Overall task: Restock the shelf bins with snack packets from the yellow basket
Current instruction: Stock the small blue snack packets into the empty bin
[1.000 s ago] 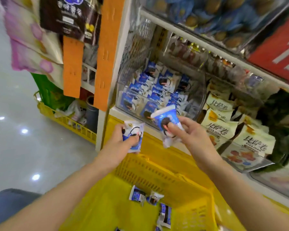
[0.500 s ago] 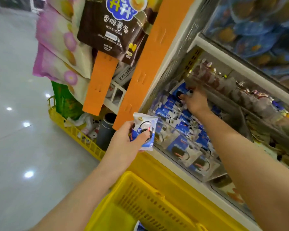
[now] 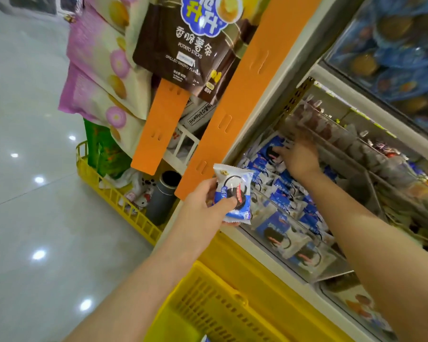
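Observation:
My left hand (image 3: 203,206) grips a blue-and-white snack packet (image 3: 234,193) by its lower edge, just in front of the shelf. My right hand (image 3: 299,156) reaches deep into the clear shelf bin (image 3: 336,272), its blurred fingers spread over the rear packets. I see no packet in that hand. Several matching blue-and-white packets (image 3: 289,203) lie in rows inside the bin. The yellow basket (image 3: 208,304) sits below my arms at the frame's bottom, and most of its inside is out of view.
Orange hanging strips (image 3: 232,107) with a brown potato-sticks bag (image 3: 183,40) and pink bags (image 3: 97,70) hang left of the shelf. A second yellow basket (image 3: 114,193) with a grey cylinder (image 3: 161,198) stands on the floor. Other snack bins (image 3: 356,144) lie to the right.
My right hand carried its packet from in front of the bin to the back and no longer holds it. The view swung up and left. My left hand kept its packet.

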`<state>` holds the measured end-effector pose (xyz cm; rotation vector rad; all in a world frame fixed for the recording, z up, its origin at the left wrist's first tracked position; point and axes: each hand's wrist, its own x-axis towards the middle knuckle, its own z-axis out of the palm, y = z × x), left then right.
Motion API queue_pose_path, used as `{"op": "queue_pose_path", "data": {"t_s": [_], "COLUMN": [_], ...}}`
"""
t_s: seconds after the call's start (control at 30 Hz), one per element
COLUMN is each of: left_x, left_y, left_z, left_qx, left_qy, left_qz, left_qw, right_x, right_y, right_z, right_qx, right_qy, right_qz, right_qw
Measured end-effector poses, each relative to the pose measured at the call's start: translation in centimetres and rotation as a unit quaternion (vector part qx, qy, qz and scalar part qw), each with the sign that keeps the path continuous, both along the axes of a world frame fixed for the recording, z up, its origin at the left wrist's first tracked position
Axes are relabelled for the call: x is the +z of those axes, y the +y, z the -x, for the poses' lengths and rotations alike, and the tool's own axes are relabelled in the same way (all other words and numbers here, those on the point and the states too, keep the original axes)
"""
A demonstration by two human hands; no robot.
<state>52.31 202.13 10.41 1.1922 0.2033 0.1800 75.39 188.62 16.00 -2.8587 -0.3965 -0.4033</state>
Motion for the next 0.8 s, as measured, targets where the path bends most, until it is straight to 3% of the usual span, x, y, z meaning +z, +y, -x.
{"op": "queue_pose_path", "data": {"t_s": [0.13,0.23,0.3,0.43,0.6,0.8], "left_x": [0.0,0.0,0.1,0.8,1.6,3.1], "left_y": [-0.6,-1.1,-1.5,-2.0,-2.4,-2.4], "left_z": [0.6,1.0,1.3,1.7,1.7,-0.6], "left_qx": [-0.021,-0.034,-0.042,-0.024,0.061,0.016], "left_qy": [0.006,-0.008,-0.026,-0.069,-0.127,-0.189], "left_qz": [0.027,0.013,-0.047,-0.195,-0.207,-0.376], "left_qw": [0.999,0.999,0.998,0.978,0.968,0.907], "right_x": [1.1,1.1,1.1,1.6,2.4,3.9], "right_y": [-0.6,-1.2,-1.7,-2.8,-3.9,-6.1], "right_z": [7.0,13.2,16.3,18.7,19.4,18.0], "right_qx": [0.082,0.14,0.177,0.222,0.233,0.205], "right_qy": [-0.058,0.0,0.06,0.137,0.209,0.192], "right_qz": [-0.117,-0.206,-0.199,-0.092,-0.152,-0.172], "right_qw": [0.988,0.969,0.962,0.961,0.938,0.944]}}
